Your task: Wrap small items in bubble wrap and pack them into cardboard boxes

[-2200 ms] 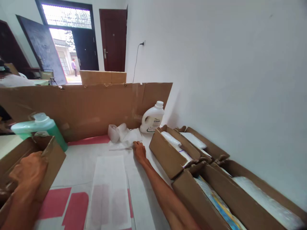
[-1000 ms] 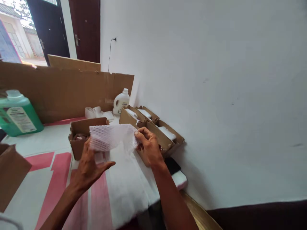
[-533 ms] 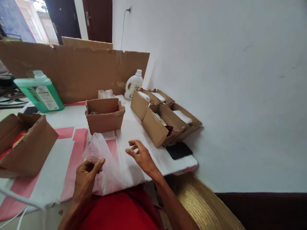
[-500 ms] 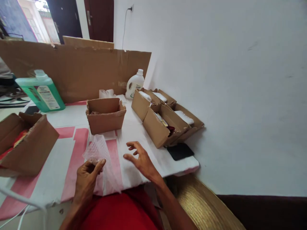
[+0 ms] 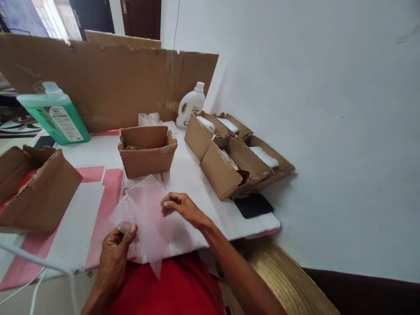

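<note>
A clear sheet of bubble wrap [image 5: 149, 218] hangs over the table's near edge, its lower corner in front of the red clothing. My left hand [image 5: 116, 247] grips its left side, thumb on top. My right hand [image 5: 180, 208] is closed at the sheet's right edge, fingertips pinched on it. Beyond the sheet stands a small open cardboard box [image 5: 147, 161] with something brown inside, mostly hidden by its front wall.
Left is a cardboard box [image 5: 49, 197] with red contents; behind it stands a green liquid bottle [image 5: 65, 120]. Several cardboard boxes [image 5: 219, 177], a white jug [image 5: 192, 107] and a black flat object [image 5: 253, 205] lie right. A cardboard panel [image 5: 114, 87] borders the back; white cables [image 5: 39, 262] cross lower left.
My right hand has moved left and closed its fingers at the bubble wrap's edge. The sheet is spread wider. The view has tilted down slightly.
</note>
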The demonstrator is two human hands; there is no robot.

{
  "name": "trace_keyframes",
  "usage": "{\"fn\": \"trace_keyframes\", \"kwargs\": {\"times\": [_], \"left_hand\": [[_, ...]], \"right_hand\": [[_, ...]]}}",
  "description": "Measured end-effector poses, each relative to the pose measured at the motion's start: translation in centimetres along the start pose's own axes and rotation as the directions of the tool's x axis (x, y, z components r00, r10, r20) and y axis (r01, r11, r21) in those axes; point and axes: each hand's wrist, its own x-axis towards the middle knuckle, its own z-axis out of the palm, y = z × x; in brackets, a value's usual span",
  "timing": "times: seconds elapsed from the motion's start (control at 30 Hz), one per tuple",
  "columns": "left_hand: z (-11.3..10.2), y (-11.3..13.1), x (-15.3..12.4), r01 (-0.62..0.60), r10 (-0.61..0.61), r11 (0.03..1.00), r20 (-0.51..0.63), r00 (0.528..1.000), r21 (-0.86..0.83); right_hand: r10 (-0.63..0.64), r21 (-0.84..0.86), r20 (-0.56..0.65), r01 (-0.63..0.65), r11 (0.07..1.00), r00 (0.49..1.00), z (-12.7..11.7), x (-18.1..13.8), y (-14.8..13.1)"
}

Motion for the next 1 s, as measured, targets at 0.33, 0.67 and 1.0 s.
{"fn": "trace_keyframes", "kwargs": {"times": [0.33, 0.67, 1.0], "left_hand": [[-3.5, -3.7, -3.9, 0.120, -0.300, 0.902, 0.402, 0.865, 0.415], [-1.4, -6.4, 5.9, -0.716, 0.610, 0.214, 0.481, 0.629, 0.664], [-4.1, -7.4, 4.7, -0.760, 0.506, -0.124, 0.700, 0.505, 0.638]], "right_hand": [[0.012, -0.707, 0.173, 0.116, 0.698, 0.985, -1.9, 7.6, -1.7], [-0.410, -0.920, 0.095, 0.237, 0.311, 0.907, 7.3, 1.4, 7.1], [-0.222, -0.984, 0.075, 0.108, 0.143, 0.972, -4.7, -6.4, 7.0]]}}
